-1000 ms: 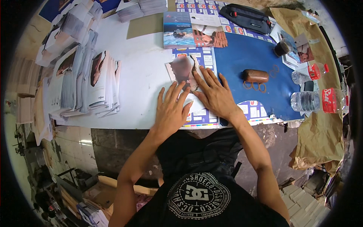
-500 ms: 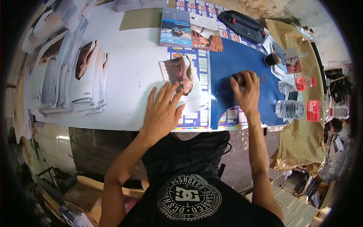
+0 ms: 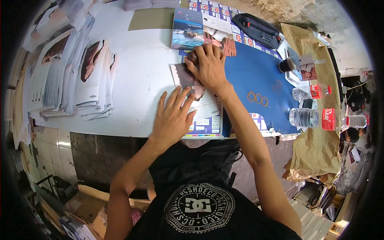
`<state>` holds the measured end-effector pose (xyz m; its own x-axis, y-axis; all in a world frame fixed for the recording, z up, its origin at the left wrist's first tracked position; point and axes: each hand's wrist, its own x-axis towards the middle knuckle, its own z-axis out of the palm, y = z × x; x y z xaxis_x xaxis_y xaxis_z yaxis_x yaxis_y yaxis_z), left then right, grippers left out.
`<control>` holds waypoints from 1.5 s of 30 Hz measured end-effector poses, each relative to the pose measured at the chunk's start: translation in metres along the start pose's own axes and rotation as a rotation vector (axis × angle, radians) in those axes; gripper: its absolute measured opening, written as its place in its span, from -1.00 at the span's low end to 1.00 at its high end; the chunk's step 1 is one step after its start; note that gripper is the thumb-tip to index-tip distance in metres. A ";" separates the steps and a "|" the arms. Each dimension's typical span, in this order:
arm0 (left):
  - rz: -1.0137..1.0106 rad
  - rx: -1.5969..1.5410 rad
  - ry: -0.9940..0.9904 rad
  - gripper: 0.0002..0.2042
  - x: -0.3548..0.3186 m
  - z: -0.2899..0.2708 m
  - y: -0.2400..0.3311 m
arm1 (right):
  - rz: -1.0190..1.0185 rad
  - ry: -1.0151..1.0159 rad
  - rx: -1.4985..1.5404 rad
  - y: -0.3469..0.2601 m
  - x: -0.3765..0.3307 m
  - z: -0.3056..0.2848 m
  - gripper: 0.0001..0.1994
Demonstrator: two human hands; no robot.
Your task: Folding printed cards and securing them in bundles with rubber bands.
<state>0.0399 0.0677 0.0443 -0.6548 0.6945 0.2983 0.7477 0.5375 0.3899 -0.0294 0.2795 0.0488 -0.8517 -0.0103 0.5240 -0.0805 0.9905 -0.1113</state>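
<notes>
A printed booklet (image 3: 207, 105) with a brown portrait cover lies on the table in front of me. My left hand (image 3: 171, 116) rests flat on its lower left part, fingers spread. At the booklet's upper edge, my right hand (image 3: 210, 68) is closed around a dark, rounded brown object (image 3: 193, 57), whose exact kind I cannot make out. The right hand and wrist cover the booklet's upper right part. Just beyond stands a stack of glossy printed covers (image 3: 187, 28), some with a blue water picture.
Stacks of similar booklets (image 3: 90, 76) stand at the left. A blue sheet (image 3: 256, 72) on the right bears several ring-shaped marks (image 3: 258, 99). Toward the right edge are a dark cup (image 3: 287, 65), two plastic bottles (image 3: 304, 117) and brown paper (image 3: 314, 148). A black bag (image 3: 256, 30) lies at the back.
My right hand has moved left with the brown object, from the blue sheet onto the booklet's top, uncovering the ring marks. My left hand stays in place.
</notes>
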 end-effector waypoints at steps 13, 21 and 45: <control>-0.142 0.013 -0.054 -0.57 0.017 -0.013 0.026 | -0.029 -0.190 0.173 -0.031 -0.146 -0.120 -0.60; 0.080 -0.010 -0.171 -0.29 -0.032 0.006 0.086 | 0.127 0.092 0.275 0.004 -0.078 -0.112 -0.66; 0.073 -0.224 0.996 -0.91 -0.040 -0.162 -0.070 | 0.409 0.094 -0.185 0.094 -0.106 -0.068 -0.52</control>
<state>-0.0043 -0.0758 0.1463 -0.4797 -0.0457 0.8762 0.8183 0.3369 0.4656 0.0884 0.3831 0.0404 -0.7429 0.3903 0.5438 0.3533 0.9187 -0.1766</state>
